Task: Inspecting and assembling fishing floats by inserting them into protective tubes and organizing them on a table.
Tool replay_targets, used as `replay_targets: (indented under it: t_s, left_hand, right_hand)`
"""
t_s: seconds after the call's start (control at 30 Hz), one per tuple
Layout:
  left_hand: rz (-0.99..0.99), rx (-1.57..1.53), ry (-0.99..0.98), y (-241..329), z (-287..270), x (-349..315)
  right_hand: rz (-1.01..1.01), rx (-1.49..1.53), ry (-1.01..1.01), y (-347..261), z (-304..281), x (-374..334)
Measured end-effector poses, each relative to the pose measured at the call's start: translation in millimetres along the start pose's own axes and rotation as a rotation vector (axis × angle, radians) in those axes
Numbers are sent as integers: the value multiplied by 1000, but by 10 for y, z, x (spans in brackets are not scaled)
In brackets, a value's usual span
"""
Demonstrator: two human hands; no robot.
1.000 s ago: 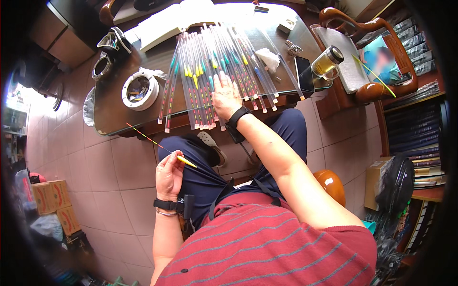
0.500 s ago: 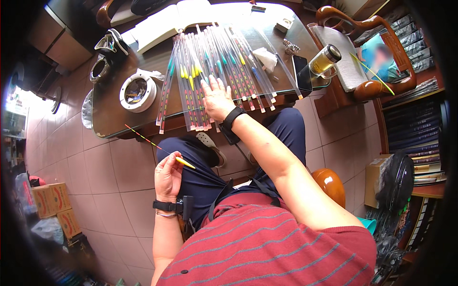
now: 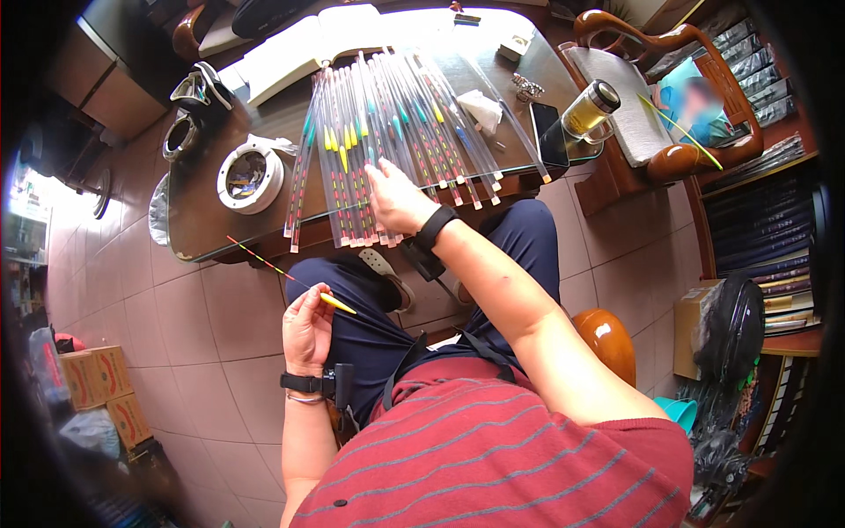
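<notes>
My left hand (image 3: 308,332) pinches a yellow fishing float (image 3: 338,304) above my left thigh. Its thin red, green and dark striped tip (image 3: 255,254) slants away to the upper left. On the table, a fan of clear plastic tubes (image 3: 356,198) holds more floats with yellow, teal and blue bodies; the near tube ends reach over the table edge. My right hand (image 3: 400,201) is on the middle of these tubes, turned partly on its side, its fingers stretched and apart. Some of its fingers are partly hidden, and I see nothing held in it.
Left of the tubes stand a round white container (image 3: 251,179) and a dark case (image 3: 204,85). An open book (image 3: 290,55) lies behind. To the right are crumpled tissue (image 3: 481,111), a phone (image 3: 544,121) and a glass bottle (image 3: 591,107). A wooden armchair (image 3: 735,141) stands beside the table.
My right hand has drawn back slightly toward me and rolled onto its side, its fingers closer together than before. My left hand still holds the float in nearly the same place.
</notes>
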State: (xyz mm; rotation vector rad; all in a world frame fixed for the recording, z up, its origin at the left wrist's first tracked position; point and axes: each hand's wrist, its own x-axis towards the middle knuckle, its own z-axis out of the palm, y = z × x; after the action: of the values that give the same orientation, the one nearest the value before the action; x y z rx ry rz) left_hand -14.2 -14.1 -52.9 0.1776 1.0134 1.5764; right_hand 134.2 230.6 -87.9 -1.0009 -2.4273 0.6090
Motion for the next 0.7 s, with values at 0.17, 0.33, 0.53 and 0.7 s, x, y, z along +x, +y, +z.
replay_targets:
  t_s: [0.17,0.33,0.53,0.7]
  left_hand:
    - [-2,-10,20,21,5,-27]
    - [-17,-8,16,13,16,-2]
    - [-6,-19,30,17,18,-12]
    - [25,-14,34,17,-14,-30]
  right_hand:
    - [80,-123,41,447,-530,-70]
    - [379,-314,57,803,-673,-292]
    - [275,-268,47,755,-528,-323]
    - [262,-328,145,777,-670,-388]
